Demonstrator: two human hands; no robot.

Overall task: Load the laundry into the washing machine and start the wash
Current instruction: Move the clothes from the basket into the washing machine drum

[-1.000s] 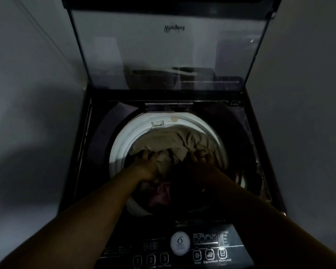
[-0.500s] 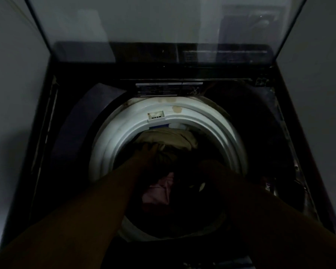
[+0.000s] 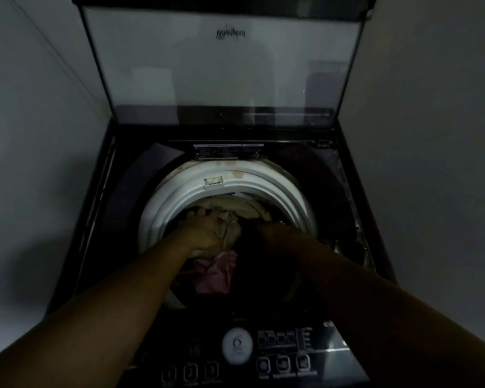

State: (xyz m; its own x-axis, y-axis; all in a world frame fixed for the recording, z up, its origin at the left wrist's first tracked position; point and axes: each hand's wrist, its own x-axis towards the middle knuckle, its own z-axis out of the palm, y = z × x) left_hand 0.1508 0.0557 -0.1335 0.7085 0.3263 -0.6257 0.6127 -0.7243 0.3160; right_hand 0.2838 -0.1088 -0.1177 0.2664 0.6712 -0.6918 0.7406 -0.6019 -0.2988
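Grey walls (image 3: 39,135) close in on the left and right of a dim corner, with a top-loading washer (image 3: 101,219) set between them. Its glass lid (image 3: 221,79) stands raised at the far side. The white drum rim (image 3: 291,197) is in plain view.

Laundry is already inside the drum. A beige cloth (image 3: 244,210) lies at the far side, a pink cloth (image 3: 216,273) nearer and lower, and a dark cloth (image 3: 263,275) sits to the right of the pink one. The pile comes up close to the rim.

Both arms reach into the drum from the near edge. The left grip (image 3: 205,233) lies on the beige cloth with its fingers bent down into the folds, bunching it. The right grip (image 3: 266,229) is in deep shadow over the dark cloth, and I cannot tell whether it is spread or pinching anything.

Loading looks nearly finished, and I judge the step in hand to be pushing the pile down and evening it out. No loose clothes show outside the drum, though little outside the washer is in view.

What seems to be left is drawing both arms out, lowering the lid and working the panel (image 3: 333,357) at the near edge. Its buttons (image 3: 283,362) are untouched and no lit display can be made out, so the wash does not appear to be started.
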